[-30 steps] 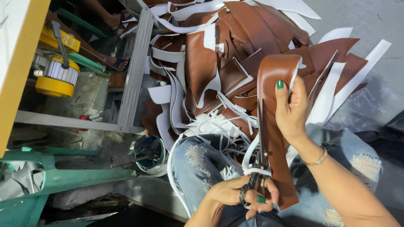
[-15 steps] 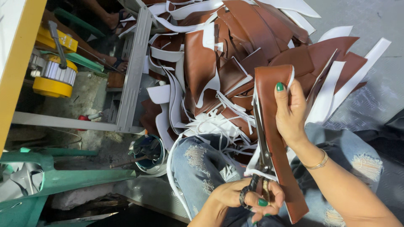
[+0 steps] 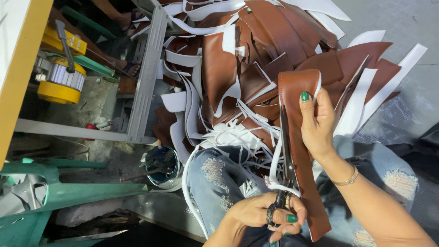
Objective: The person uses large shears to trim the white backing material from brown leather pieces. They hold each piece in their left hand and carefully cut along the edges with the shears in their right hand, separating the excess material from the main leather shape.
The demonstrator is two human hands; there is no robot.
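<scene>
My right hand (image 3: 320, 126) pinches the upper end of a long brown leather strip (image 3: 299, 151), thumb on its front and fingers behind. My left hand (image 3: 260, 215) grips black-handled scissors (image 3: 286, 160) low in the view. Their blades run up along the strip's left edge, where a thin white trimming (image 3: 274, 171) hangs off. The strip lies over my lap in torn blue jeans (image 3: 215, 178).
A heap of brown leather and white offcuts (image 3: 238, 77) lies beyond my knees. Left of it are a grey metal table frame (image 3: 146, 77), a yellow motor (image 3: 59, 80) and a small bucket (image 3: 162, 169). Green metal parts (image 3: 59, 192) sit at the lower left, grey floor (image 3: 402, 27) at the right.
The strip has slid a little down toward me and to the right. The scissors stay along its left edge, and both hands keep their grip.
</scene>
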